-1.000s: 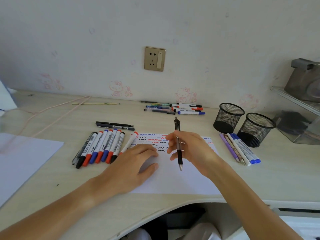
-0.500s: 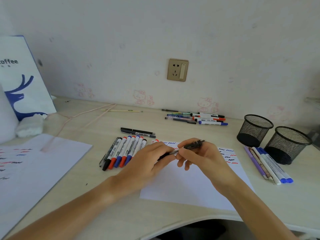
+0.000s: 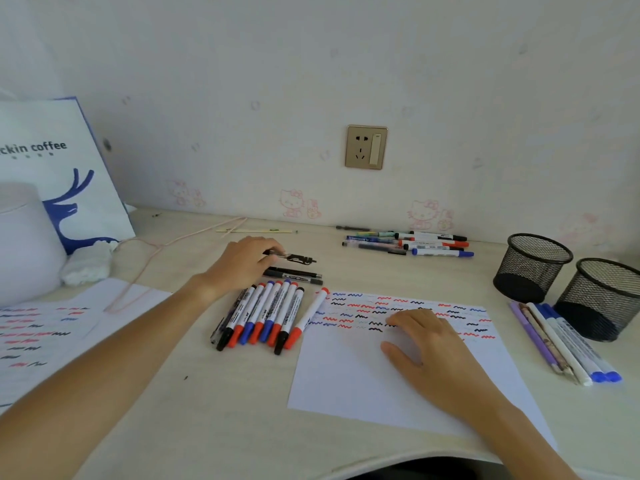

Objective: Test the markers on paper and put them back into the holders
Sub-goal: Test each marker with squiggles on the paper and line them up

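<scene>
My left hand holds a black click pen low over the desk, just behind two other black pens. My right hand rests flat on the white test paper, which carries rows of red, blue and black squiggles. A row of several white markers with red, blue and black caps lies left of the paper. Two black mesh holders stand at the right, and I see no pens standing in them.
Several pens and markers lie in front of the holders, and another group lies by the wall. A second scribbled sheet, a white coffee bag, a white container and a pink cord occupy the left.
The black pen passed from my right hand to my left, which carried it left and back to the black pens. My right hand settled flat on the paper. The view swung left.
</scene>
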